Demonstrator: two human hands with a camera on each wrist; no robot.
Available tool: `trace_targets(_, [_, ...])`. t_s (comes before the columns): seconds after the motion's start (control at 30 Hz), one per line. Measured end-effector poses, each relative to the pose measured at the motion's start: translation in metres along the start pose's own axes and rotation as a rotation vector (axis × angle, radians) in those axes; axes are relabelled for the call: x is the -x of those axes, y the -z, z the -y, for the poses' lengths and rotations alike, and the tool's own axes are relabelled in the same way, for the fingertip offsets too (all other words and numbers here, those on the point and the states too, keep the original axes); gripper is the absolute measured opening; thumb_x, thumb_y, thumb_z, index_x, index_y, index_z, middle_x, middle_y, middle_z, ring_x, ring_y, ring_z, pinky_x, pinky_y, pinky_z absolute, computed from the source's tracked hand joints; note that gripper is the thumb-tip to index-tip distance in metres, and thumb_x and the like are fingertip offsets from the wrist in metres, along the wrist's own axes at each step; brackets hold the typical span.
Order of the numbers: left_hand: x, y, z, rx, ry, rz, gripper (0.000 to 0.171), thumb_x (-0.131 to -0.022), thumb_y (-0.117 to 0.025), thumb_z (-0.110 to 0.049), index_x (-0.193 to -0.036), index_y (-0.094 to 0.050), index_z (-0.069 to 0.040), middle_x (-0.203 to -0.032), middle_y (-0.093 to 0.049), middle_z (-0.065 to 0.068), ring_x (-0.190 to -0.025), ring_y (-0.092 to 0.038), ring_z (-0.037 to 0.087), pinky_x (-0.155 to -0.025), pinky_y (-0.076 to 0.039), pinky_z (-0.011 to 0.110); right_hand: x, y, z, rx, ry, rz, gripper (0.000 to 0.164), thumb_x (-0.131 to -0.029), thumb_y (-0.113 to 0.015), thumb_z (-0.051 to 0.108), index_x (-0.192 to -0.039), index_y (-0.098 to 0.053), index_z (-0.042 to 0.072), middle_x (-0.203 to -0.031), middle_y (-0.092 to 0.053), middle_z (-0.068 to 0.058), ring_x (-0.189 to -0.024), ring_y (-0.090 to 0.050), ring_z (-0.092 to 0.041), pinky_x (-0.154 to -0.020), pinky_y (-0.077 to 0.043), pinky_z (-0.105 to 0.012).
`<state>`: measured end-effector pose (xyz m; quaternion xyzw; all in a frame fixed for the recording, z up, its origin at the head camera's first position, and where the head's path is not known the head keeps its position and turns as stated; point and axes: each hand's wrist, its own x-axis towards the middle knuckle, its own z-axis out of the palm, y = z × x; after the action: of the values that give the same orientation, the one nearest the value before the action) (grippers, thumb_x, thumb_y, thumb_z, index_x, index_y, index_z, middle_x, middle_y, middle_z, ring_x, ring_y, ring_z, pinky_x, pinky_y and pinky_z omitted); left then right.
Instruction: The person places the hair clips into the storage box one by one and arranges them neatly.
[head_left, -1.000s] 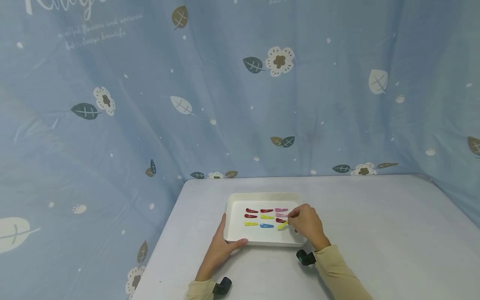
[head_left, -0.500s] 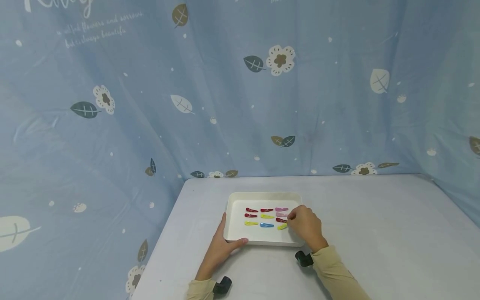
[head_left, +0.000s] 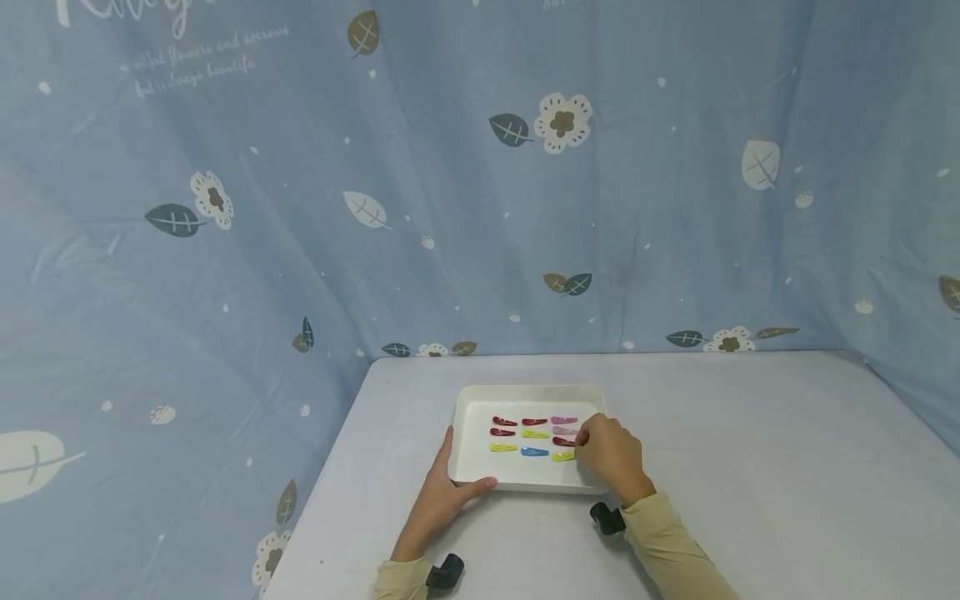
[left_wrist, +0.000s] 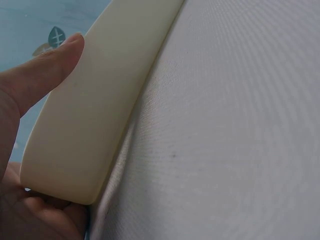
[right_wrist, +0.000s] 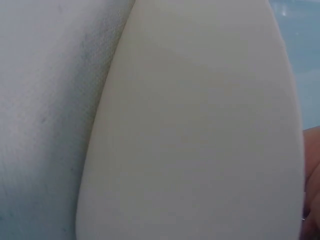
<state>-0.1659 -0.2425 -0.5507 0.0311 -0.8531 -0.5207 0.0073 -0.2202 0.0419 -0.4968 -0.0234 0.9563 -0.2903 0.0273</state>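
Note:
A shallow white tray (head_left: 517,477) holds several snap hair clips in three columns. My left hand (head_left: 441,493) grips its front left corner, thumb against the front wall and fingers curled at the side, as the left wrist view shows along the tray wall (left_wrist: 85,125). Over the tray's right side, my right hand (head_left: 615,457) pinches the right end of a yellow hair clip (head_left: 562,457). Its fingertips partly hide that end. Just behind lie a dark red clip (head_left: 563,442) and two pink clips (head_left: 564,420). The right wrist view shows mostly tray wall (right_wrist: 195,125).
Left of the yellow clip lie a blue clip (head_left: 535,452) and another yellow clip (head_left: 503,447). Red clips (head_left: 504,421) sit farther back. The tray rests on a white-covered table (head_left: 750,467), with a blue patterned curtain (head_left: 450,167) behind and to the left.
The yellow clip at my right fingers has turned from slanting to nearly level, in line with its row. My right hand has shifted slightly; my left hand and the tray stay put.

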Motion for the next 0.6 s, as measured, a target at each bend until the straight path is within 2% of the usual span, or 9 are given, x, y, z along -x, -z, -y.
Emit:
trace_targets(0.17, [0.0006, 0.0004, -0.0007, -0.006, -0.002, 0.000, 0.129, -0.074, -0.092, -0.048, -0.167, -0.010, -0.011, -0.174, -0.020, 0.014, -0.161, -0.020, 0.040, -0.124, -0.023, 0.070, 0.0009, 0.0004, 0.0006, 0.007, 0.006, -0.002, 0.010, -0.083, -0.076, 0.003, -0.076, -0.073, 0.009, -0.074, -0.069, -0.002, -0.066, -0.058, -0.018, -0.056, -0.046, -0.031])
trace_targets(0.33, [0.0009, 0.0008, -0.0015, -0.004, -0.034, -0.004, 0.128, -0.075, -0.092, -0.043, -0.167, -0.011, -0.009, -0.174, -0.021, 0.015, -0.160, -0.021, 0.041, -0.125, -0.023, 0.068, 0.0015, 0.0003, 0.0007, 0.003, 0.015, -0.005, 0.011, -0.082, -0.076, 0.002, -0.075, -0.072, 0.009, -0.074, -0.069, -0.003, -0.066, -0.059, -0.018, -0.056, -0.047, -0.031])
trace_targets(0.6, [0.0026, 0.0005, -0.0017, -0.004, -0.023, -0.004, 0.128, -0.075, -0.092, -0.044, -0.167, -0.011, -0.010, -0.174, -0.020, 0.014, -0.161, -0.020, 0.040, -0.125, -0.023, 0.068, 0.0023, 0.0065, -0.0013, -0.106, 0.023, 0.006, 0.004, -0.085, -0.077, 0.006, -0.085, -0.076, 0.003, -0.078, -0.069, -0.004, -0.070, -0.058, -0.019, -0.058, -0.047, -0.030])
